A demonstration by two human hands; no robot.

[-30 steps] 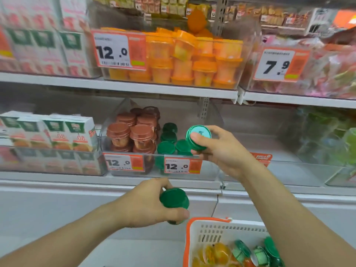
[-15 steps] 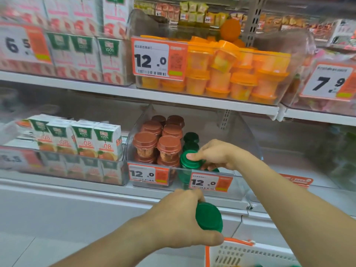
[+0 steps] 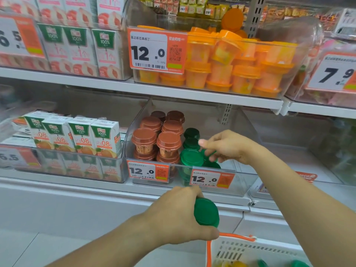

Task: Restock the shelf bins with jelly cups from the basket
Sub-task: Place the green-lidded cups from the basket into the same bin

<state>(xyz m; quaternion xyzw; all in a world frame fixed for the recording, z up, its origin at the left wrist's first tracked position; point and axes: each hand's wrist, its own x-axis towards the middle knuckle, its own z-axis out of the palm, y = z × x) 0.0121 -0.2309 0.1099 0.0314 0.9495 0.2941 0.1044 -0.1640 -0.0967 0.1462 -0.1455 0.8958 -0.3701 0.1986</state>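
Note:
My left hand (image 3: 173,218) grips a green-lidded jelly cup (image 3: 206,211) in front of the lower shelf, just above the basket (image 3: 231,249). My right hand (image 3: 229,146) reaches into the clear bin (image 3: 242,187), and its curled fingers hold the rim of a tilted green cup (image 3: 210,154). Beside it a green cup (image 3: 191,158) stands on top of another at the bin's front, with more green cups (image 3: 191,133) behind. Brown-lidded cups (image 3: 168,140) fill the bin's left half. The white basket with an orange rim shows a few cups at its bottom edge.
Orange jelly cups (image 3: 240,74) fill the bin on the upper shelf. Juice cartons (image 3: 81,135) stand in the bin to the left. The right part of the lower bin behind my right hand holds nothing. A price tag (image 3: 211,179) fronts the green cups.
My right hand set its green cup on the front stack and shifted right onto another green cup. My left hand stayed low with its cup. The view moved closer and leftward.

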